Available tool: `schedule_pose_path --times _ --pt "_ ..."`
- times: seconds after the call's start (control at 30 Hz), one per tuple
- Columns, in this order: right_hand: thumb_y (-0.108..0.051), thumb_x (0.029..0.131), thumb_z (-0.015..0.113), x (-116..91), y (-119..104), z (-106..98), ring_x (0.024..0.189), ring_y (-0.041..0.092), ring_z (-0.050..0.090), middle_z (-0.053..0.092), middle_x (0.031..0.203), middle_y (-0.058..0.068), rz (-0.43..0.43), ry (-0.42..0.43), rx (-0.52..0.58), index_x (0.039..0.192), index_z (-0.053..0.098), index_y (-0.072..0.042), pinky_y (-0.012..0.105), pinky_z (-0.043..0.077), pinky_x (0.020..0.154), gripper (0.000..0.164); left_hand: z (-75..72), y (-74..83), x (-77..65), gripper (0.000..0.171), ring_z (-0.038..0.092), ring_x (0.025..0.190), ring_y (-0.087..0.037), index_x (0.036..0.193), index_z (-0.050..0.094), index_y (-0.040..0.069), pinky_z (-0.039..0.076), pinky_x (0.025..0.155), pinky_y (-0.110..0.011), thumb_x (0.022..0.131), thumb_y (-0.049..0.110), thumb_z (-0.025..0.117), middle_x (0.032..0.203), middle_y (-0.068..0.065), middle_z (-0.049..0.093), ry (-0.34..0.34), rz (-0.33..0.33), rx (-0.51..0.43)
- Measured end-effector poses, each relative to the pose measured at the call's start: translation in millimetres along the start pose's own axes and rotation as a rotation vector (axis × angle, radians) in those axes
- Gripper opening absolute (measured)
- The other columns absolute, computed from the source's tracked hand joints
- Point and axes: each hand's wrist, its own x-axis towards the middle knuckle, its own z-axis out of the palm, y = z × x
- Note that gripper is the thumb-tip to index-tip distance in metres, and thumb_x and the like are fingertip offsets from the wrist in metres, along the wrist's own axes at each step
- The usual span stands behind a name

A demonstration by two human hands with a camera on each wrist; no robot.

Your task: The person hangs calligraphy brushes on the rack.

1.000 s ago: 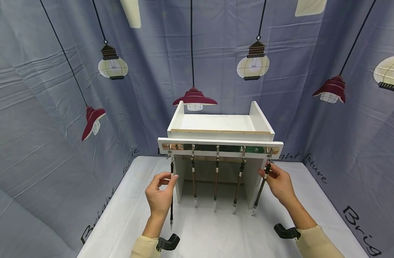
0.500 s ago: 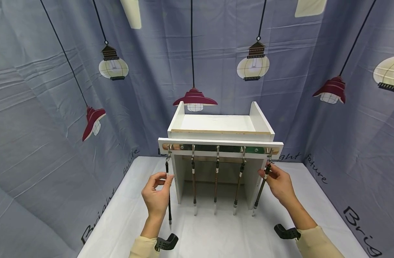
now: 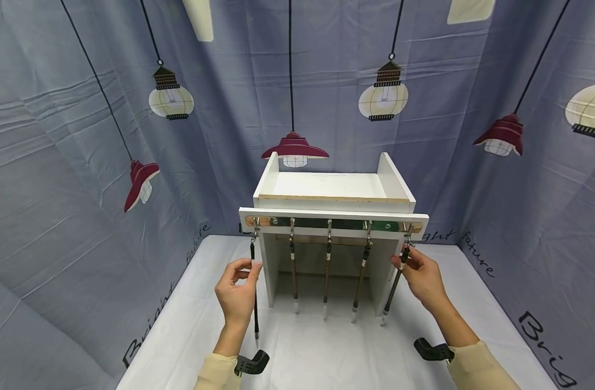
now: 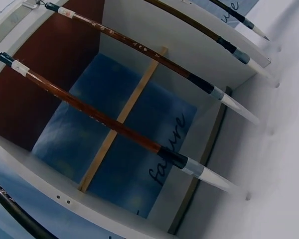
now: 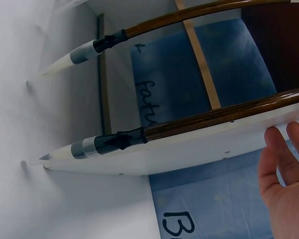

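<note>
In the head view, several calligraphy brushes hang in a row from hooks on a white rack's front rail (image 3: 419,218). My left hand (image 3: 236,298) pinches the upper handle of the far-left black brush (image 3: 256,311) between thumb and fingers; its loop is at the left hook. My right hand (image 3: 424,279) holds the dark far-right brush (image 3: 392,295) near its label, thumb and fingers on either side. In the right wrist view several curled fingers (image 5: 284,154) show below that brush (image 5: 209,122); where it is gripped lies out of frame.
Three brown-handled brushes, the middle one (image 3: 327,271) among them, hang between my hands with white tips down. Above the rail is an open white tray (image 3: 326,187). The rack stands on a white-covered table (image 3: 336,357), with a lamp-print curtain (image 3: 229,108) around it.
My left hand has shifted slightly left with the black brush. The brush's top now sits under the left hook instead of right of it. My right hand stays in place.
</note>
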Motion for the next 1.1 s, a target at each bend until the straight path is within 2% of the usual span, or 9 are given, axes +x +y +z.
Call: schedule_pose_path --times 0.23,0.43,0.53,0.6,0.8,0.87,1.0,1.03,1.1 --pt "-0.049 0.101 0.063 -1.3 0.7 -0.6 0.135 0.045 0.055 0.051 0.152 0.026 0.002 0.011 -0.005 0.156 0.043 -0.004 0.063 0.048 0.108 0.074 6.7 -7.9 -0.9 0.021 0.065 0.059 -0.023 0.093 0.072 -0.007 0.048 0.055 -0.014 0.077 -0.009 0.085 0.082 -0.019 0.072 -0.026 -0.008 0.013" --pt "-0.046 0.101 0.063 -3.0 -0.2 -1.1 0.136 0.043 0.055 0.051 0.152 0.025 0.011 0.011 -0.006 0.156 0.044 -0.004 0.061 0.047 0.110 0.072 13.2 -14.7 -0.9 0.020 0.068 0.063 -0.025 0.092 0.071 -0.007 0.046 0.054 -0.012 0.079 -0.005 0.085 0.083 -0.019 0.072 -0.041 -0.036 0.014" --pt "-0.045 0.101 0.064 -4.5 -0.2 -1.9 0.137 0.045 0.054 0.051 0.152 0.026 0.013 0.007 -0.003 0.156 0.043 -0.004 0.061 0.047 0.110 0.072 16.9 -29.2 -2.8 0.020 0.069 0.066 -0.021 0.093 0.072 -0.004 0.049 0.057 -0.012 0.080 -0.001 0.087 0.084 -0.016 0.072 -0.047 -0.054 0.022" --pt "-0.045 0.101 0.064 -5.0 0.2 -2.7 0.138 0.046 0.053 0.049 0.153 0.026 0.016 0.005 0.004 0.156 0.042 -0.004 0.062 0.046 0.110 0.073 18.5 -30.8 -2.9 0.020 0.069 0.066 -0.019 0.092 0.072 -0.004 0.050 0.059 -0.011 0.080 -0.002 0.086 0.084 -0.016 0.072 -0.052 -0.061 0.022" --pt "-0.048 0.100 0.064 -3.8 1.9 -4.3 0.136 0.045 0.055 0.052 0.152 0.025 -0.005 0.028 -0.006 0.155 0.045 -0.005 0.062 0.048 0.108 0.072 22.0 -49.5 -3.4 0.021 0.071 0.071 -0.030 0.095 0.073 -0.002 0.050 0.063 -0.010 0.080 0.000 0.087 0.087 -0.017 0.073 -0.080 -0.088 0.037" --pt "-0.049 0.100 0.064 -4.6 2.8 -4.1 0.136 0.045 0.055 0.052 0.152 0.025 -0.006 0.030 -0.006 0.155 0.046 -0.005 0.062 0.047 0.108 0.072 17.8 -60.2 -5.5 0.024 0.073 0.075 -0.031 0.099 0.074 0.003 0.052 0.065 -0.012 0.081 0.007 0.088 0.091 -0.013 0.075 -0.110 -0.093 0.047" --pt "-0.047 0.102 0.062 -10.7 7.6 -4.2 0.137 0.045 0.054 0.051 0.153 0.024 0.005 0.006 -0.019 0.154 0.047 -0.005 0.061 0.049 0.108 0.068 -1.5 -69.7 -8.5 0.031 0.075 0.084 -0.026 0.108 0.076 0.012 0.054 0.075 -0.021 0.080 0.015 0.090 0.099 -0.004 0.077 -0.213 -0.066 0.089" --pt "-0.045 0.103 0.061 -12.2 9.3 -5.3 0.137 0.044 0.055 0.051 0.153 0.023 0.002 0.004 -0.032 0.154 0.047 -0.005 0.058 0.051 0.107 0.066 -7.1 -71.6 -7.9 0.032 0.075 0.086 -0.026 0.109 0.076 0.013 0.055 0.077 -0.024 0.081 0.015 0.090 0.101 -0.004 0.077 -0.242 -0.050 0.106" --pt "-0.042 0.105 0.059 -14.1 12.6 -8.9 0.136 0.041 0.056 0.052 0.153 0.021 -0.010 0.002 -0.052 0.154 0.048 -0.006 0.042 0.057 0.103 0.062 -18.0 -75.7 -3.9 0.032 0.075 0.091 -0.027 0.112 0.075 0.012 0.055 0.081 -0.032 0.082 0.015 0.088 0.104 -0.004 0.078 -0.298 -0.013 0.144"
